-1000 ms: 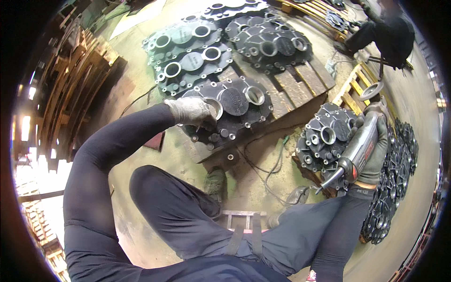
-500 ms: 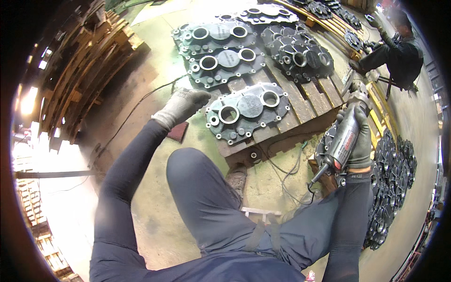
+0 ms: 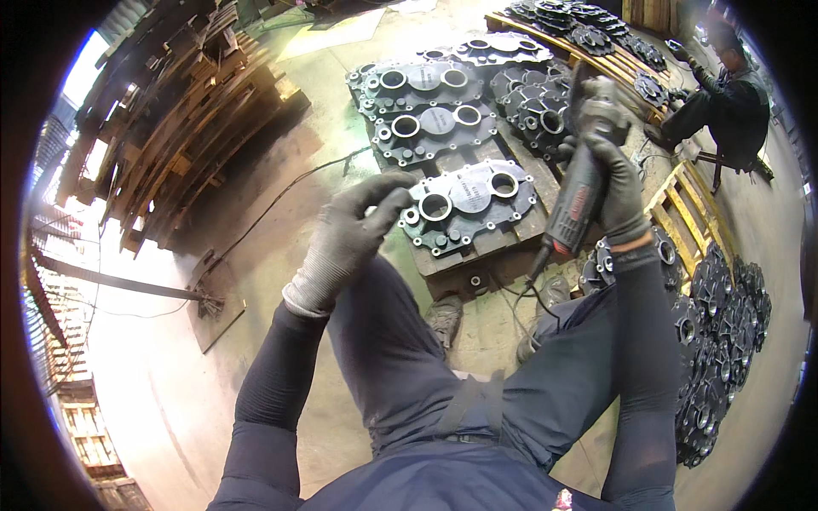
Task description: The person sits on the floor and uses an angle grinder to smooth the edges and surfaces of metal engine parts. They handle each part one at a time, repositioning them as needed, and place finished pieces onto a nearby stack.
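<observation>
Holding grinder (image 3: pixel 574 203), right grip (image 3: pixel 621 189).

- Head view: looks down and forward from the person's head, over the lap (image 3: pixel 477 417).
- Sleeves (image 3: pixel 277 379) are close; metal covers (image 3: pixel 471 193) lie farther off, near mid-frame.
- Wooden pallets (image 3: pixel 200 111) curve along its left rim.

There's one grinder (image 3: pixel 577 198), one co-worker (image 3: pixel 733 111) and perhaps four pale castings (image 3: pixel 471 194)
</observation>
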### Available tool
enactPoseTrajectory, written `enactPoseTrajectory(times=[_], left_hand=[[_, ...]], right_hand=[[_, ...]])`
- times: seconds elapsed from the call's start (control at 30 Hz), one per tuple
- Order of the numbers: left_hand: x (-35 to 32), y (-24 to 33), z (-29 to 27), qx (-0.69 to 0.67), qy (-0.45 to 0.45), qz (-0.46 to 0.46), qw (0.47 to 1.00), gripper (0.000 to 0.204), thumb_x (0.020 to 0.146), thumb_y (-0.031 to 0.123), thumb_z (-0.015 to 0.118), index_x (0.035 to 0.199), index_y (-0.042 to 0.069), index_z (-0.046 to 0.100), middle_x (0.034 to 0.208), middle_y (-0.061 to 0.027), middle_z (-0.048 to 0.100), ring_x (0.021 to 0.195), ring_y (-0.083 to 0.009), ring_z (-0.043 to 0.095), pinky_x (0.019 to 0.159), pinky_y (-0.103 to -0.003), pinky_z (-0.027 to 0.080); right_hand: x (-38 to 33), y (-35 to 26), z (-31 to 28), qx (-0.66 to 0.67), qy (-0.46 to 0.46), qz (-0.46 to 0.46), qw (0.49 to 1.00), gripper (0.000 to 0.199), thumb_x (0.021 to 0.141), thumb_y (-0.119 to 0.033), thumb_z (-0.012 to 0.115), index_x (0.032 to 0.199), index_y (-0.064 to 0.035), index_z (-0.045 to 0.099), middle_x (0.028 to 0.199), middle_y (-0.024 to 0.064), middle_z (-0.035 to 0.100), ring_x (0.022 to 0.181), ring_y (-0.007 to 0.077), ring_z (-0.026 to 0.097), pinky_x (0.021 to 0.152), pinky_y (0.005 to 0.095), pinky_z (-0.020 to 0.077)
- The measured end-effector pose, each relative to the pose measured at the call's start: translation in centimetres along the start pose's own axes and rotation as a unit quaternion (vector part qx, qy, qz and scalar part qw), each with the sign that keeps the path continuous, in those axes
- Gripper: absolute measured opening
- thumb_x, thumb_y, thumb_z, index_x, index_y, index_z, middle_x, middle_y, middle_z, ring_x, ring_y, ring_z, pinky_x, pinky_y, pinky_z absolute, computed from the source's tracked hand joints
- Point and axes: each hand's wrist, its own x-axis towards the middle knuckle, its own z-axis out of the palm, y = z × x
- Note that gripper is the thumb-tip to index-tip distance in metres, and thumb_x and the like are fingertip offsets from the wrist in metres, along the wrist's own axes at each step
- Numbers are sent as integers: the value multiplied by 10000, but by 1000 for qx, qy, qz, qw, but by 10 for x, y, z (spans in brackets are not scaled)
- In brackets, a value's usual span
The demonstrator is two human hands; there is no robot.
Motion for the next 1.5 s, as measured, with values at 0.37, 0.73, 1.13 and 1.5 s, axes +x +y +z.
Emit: enactPoseTrajectory(times=[0.37, 0.73, 1.13, 1.5], left_hand=[[77, -19, 167, -52, -284, -81, 954, 739, 981, 402, 723, 1512, -2, 406, 1085, -117, 733, 809, -119, 674, 735, -272, 549], [85, -47, 248, -93, -291, -208, 929, 987, 860, 616, 721, 1373, -151, 371, 1190, -332, 648, 1114, -393, 698, 965, -438, 554], [114, -78, 245, -98, -276, -194, 936, 910, 898, 660, 652, 1280, -146, 478, 1121, -316, 679, 1059, -415, 712, 935, -452, 562], [121, -40, 241, 306, -336, 116, 883, 121, 840, 156, 682, 879, 108, 787, 790, -38, 753, 743, -209, 746, 561, -410, 544]], right_hand=[[10, 43, 2, -7, 75, 130, 989, 418, 935, -359, 726, 1058, 36, 672, 871, 129, 739, 656, 198, 702, 639, 325, 608], [29, 82, -49, -15, 139, 299, 944, 459, 937, -479, 744, 1122, -77, 623, 849, 102, 682, 699, 204, 709, 635, 340, 603], [56, 102, -53, -36, 71, 315, 946, 482, 911, -318, 801, 1193, 25, 613, 995, 129, 720, 853, 227, 744, 795, 360, 635], [112, 128, -72, -392, -31, 361, 846, 334, 864, -238, 816, 1040, 16, 692, 858, 61, 701, 711, 145, 676, 662, 297, 558]])
